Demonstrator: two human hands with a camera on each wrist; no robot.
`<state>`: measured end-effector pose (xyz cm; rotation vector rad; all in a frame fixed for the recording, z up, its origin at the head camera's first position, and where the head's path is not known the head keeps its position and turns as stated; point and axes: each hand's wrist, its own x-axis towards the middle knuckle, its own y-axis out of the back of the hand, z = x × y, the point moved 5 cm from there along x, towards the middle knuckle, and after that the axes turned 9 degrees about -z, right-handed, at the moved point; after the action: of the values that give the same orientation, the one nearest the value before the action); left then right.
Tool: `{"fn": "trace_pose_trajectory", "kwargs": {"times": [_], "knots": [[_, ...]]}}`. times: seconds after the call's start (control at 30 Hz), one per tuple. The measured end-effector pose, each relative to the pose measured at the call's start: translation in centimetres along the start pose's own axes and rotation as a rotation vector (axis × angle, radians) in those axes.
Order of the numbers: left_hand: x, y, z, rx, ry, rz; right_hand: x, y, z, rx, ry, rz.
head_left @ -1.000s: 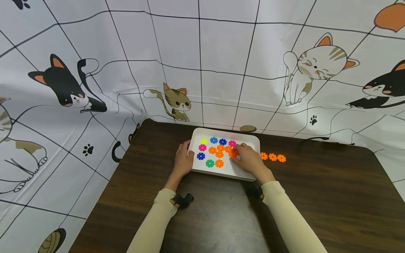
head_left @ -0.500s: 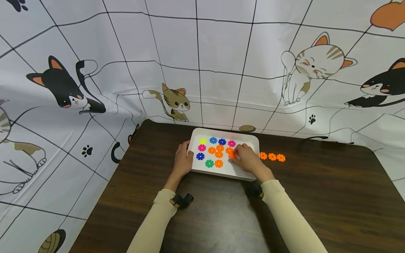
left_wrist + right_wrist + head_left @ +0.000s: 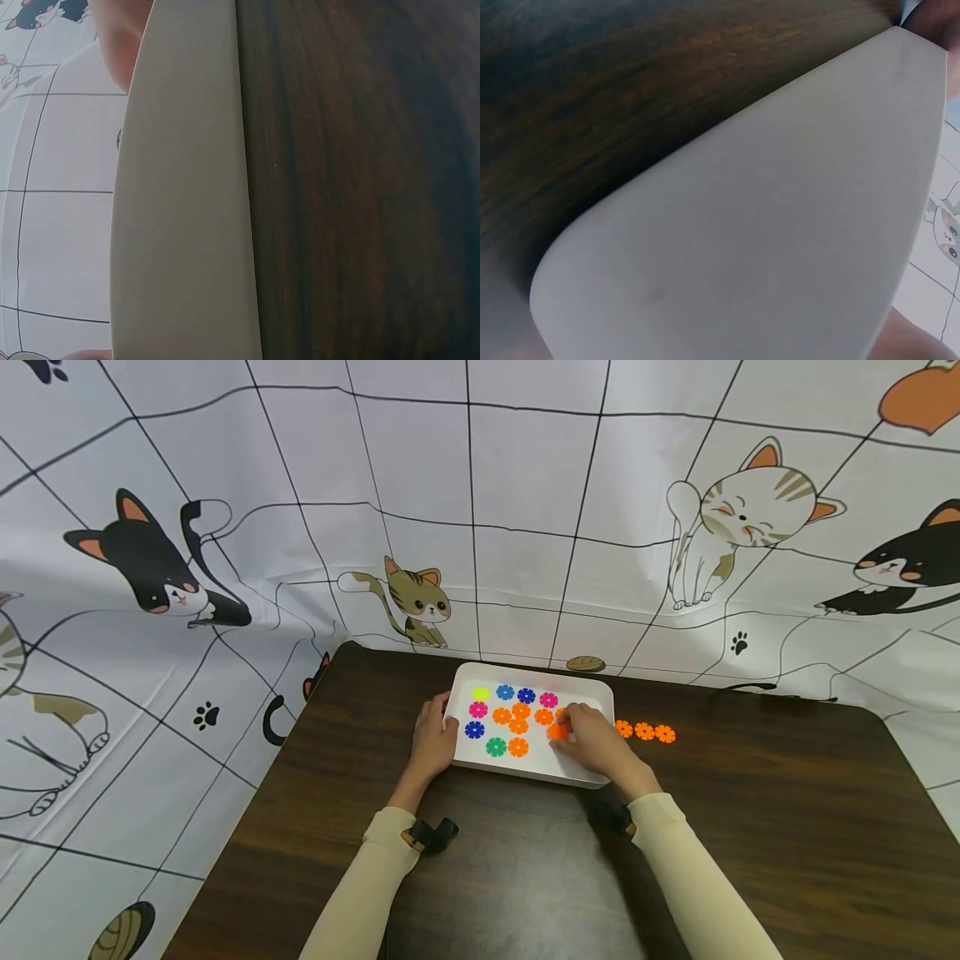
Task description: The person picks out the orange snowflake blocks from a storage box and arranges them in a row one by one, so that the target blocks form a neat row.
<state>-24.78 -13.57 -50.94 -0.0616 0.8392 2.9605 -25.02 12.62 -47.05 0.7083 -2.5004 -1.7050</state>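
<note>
One left hand (image 3: pixel 433 737) clamped on the left edge of a white tray (image 3: pixel 525 773). Right hand (image 3: pixel 596 742) inside, apart from it, at an orange notched disc (image 3: pixel 556 732); cannot tell if pinched. Near it, more discs (image 3: pixel 496 751): orange, blue, pink, green, yellow. Just right of the tray, three orange discs (image 3: pixel 644 735) in a row on the brown counter (image 3: pixel 750 827).

1. White rectangular tray (image 3: pixel 546 763): flat, left hand (image 3: pixel 434 735) gripping its left edge.
2. Orange notched discs (image 3: pixel 518 747): lying inside, the rightmost at the right hand's (image 3: pixel 597 743) fingertips.
3. Three-disc orange row (image 3: pixel 645 732): just beside the tray's right edge.
</note>
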Motion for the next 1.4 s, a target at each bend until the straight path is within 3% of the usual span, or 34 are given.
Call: {"fn": "trace_pose_trajectory", "kwargs": {"times": [0.4, 0.67, 1.1, 1.4], "knots": [[0.3, 0.1, 0.7, -0.025, -0.029, 0.006, -1.2, 1.7, -0.7, -0.083, 0.030, 0.072], [-0.2, 0.2, -0.3, -0.018, -0.006, 0.008, -2.2, 2.1, -0.6, -0.090, 0.027, 0.103], [0.1, -0.2, 0.0, -0.011, -0.011, -0.011, -4.6, 3.9, 2.2, -0.044, 0.014, 0.188], [-0.1, -0.1, -0.1, -0.010, 0.002, -0.001, -5.5, 4.6, 3.6, -0.028, -0.027, 0.189]]}}
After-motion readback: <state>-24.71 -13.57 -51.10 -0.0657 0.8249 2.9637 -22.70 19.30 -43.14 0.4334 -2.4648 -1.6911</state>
